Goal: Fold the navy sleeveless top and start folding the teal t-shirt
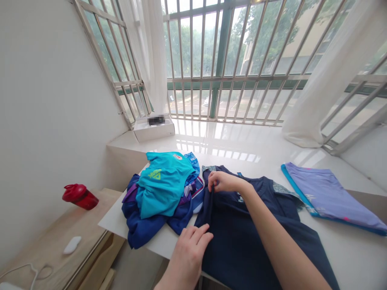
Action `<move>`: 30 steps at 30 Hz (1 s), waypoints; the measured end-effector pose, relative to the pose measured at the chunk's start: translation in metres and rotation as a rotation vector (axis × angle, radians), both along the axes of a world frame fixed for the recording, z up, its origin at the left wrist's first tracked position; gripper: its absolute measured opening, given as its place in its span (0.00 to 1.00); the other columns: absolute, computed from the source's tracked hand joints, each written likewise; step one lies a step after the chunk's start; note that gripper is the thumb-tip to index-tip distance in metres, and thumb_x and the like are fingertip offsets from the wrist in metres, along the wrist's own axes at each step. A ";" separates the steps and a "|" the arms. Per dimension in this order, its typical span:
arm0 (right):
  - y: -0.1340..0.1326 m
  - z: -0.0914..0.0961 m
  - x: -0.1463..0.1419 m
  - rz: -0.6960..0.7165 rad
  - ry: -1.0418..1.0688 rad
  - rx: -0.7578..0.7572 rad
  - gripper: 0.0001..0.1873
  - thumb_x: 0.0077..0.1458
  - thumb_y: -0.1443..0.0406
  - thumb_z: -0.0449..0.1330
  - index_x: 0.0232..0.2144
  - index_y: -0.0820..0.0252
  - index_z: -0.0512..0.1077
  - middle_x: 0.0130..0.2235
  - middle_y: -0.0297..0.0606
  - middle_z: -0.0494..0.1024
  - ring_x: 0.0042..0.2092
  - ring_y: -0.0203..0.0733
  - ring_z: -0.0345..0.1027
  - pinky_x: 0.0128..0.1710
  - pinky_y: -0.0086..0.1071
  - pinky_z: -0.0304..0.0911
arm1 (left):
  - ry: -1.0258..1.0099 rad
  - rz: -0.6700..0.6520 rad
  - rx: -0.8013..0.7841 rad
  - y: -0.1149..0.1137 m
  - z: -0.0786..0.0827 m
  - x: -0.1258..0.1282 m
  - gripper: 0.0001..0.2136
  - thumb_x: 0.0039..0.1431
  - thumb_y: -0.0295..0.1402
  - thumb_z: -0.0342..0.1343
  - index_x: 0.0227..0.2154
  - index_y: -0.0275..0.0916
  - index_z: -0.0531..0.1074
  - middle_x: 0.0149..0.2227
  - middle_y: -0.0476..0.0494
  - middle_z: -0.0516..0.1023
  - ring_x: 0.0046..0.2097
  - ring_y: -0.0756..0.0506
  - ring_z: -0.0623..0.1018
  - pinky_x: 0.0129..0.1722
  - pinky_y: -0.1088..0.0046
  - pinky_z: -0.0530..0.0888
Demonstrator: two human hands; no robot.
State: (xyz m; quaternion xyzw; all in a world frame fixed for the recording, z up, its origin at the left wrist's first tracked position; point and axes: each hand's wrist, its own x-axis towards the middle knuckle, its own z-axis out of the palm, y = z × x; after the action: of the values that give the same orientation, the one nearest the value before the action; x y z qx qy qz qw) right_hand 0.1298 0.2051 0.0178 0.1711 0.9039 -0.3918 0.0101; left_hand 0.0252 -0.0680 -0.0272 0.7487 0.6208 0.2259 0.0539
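A dark navy garment [242, 237] lies spread on the white table [356, 249] in front of me. My right hand [222, 182] is closed in a pinch on the garment's folded left edge near its far end. My left hand [190, 251] rests on the near part of the same edge, its fingers pressed together and gripping the cloth. To the left of the garment sits a heap of clothes [160, 197] with a turquoise shirt [161, 183] on top and blue pieces under it.
A folded lilac and blue cloth [329, 197] lies at the table's right. A white box [154, 128] stands on the window ledge. A low wooden cabinet [48, 249] at left bears a red bottle [80, 196], a white mouse [71, 244] and a cable. Barred windows and curtains stand behind.
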 end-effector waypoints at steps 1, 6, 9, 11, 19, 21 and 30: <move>0.001 -0.001 0.001 -0.007 -0.031 0.016 0.09 0.42 0.71 0.62 0.28 0.58 0.81 0.37 0.38 0.75 0.35 0.38 0.65 0.36 0.31 0.62 | -0.008 -0.008 0.015 -0.002 0.000 0.000 0.30 0.47 0.11 0.40 0.50 0.40 0.71 0.55 0.41 0.76 0.49 0.40 0.77 0.48 0.58 0.77; -0.003 -0.005 0.001 -0.028 -0.141 0.054 0.15 0.40 0.73 0.59 0.29 0.57 0.82 0.30 0.35 0.76 0.32 0.39 0.66 0.30 0.29 0.58 | -0.069 -0.101 0.084 -0.012 -0.001 -0.001 0.23 0.54 0.15 0.43 0.48 0.39 0.72 0.50 0.39 0.79 0.45 0.41 0.79 0.45 0.61 0.78; -0.006 -0.003 0.001 -0.046 -0.176 0.047 0.16 0.42 0.71 0.58 0.32 0.57 0.82 0.31 0.35 0.79 0.32 0.39 0.68 0.30 0.30 0.59 | -0.093 -0.119 0.126 -0.021 -0.003 -0.001 0.20 0.57 0.17 0.44 0.46 0.40 0.72 0.47 0.39 0.80 0.44 0.41 0.79 0.44 0.61 0.77; -0.008 0.000 0.004 -0.059 -0.190 0.033 0.14 0.46 0.67 0.58 0.34 0.57 0.82 0.33 0.36 0.81 0.34 0.41 0.70 0.32 0.30 0.60 | -0.107 -0.076 0.141 -0.027 -0.004 -0.001 0.18 0.59 0.19 0.46 0.47 0.40 0.71 0.46 0.39 0.80 0.44 0.41 0.80 0.46 0.59 0.76; -0.006 0.006 0.017 -0.047 -0.180 -0.008 0.22 0.42 0.71 0.58 0.40 0.59 0.81 0.35 0.37 0.80 0.36 0.41 0.70 0.35 0.30 0.63 | -0.107 0.189 0.028 -0.035 -0.005 -0.006 0.13 0.65 0.28 0.51 0.50 0.42 0.71 0.45 0.39 0.81 0.45 0.39 0.80 0.44 0.61 0.75; -0.004 0.005 0.019 -0.021 -0.160 -0.042 0.25 0.40 0.72 0.57 0.43 0.58 0.81 0.33 0.35 0.78 0.35 0.39 0.69 0.34 0.29 0.63 | -0.095 0.216 -0.034 -0.029 -0.001 -0.005 0.14 0.64 0.29 0.52 0.52 0.42 0.71 0.47 0.38 0.80 0.45 0.38 0.80 0.45 0.60 0.74; -0.004 -0.007 0.009 0.027 -0.010 -0.098 0.12 0.47 0.61 0.66 0.35 0.59 0.82 0.35 0.37 0.77 0.41 0.43 0.69 0.41 0.33 0.65 | -0.155 0.283 -0.139 0.001 0.009 0.006 0.10 0.63 0.30 0.53 0.46 0.44 0.73 0.44 0.43 0.80 0.43 0.40 0.79 0.42 0.66 0.71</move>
State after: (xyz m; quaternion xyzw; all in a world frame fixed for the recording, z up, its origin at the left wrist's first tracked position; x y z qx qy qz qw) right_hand 0.1386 0.2007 0.0111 0.1602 0.8857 -0.4347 0.0284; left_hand 0.0310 -0.0673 -0.0186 0.6288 0.7280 0.2449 0.1211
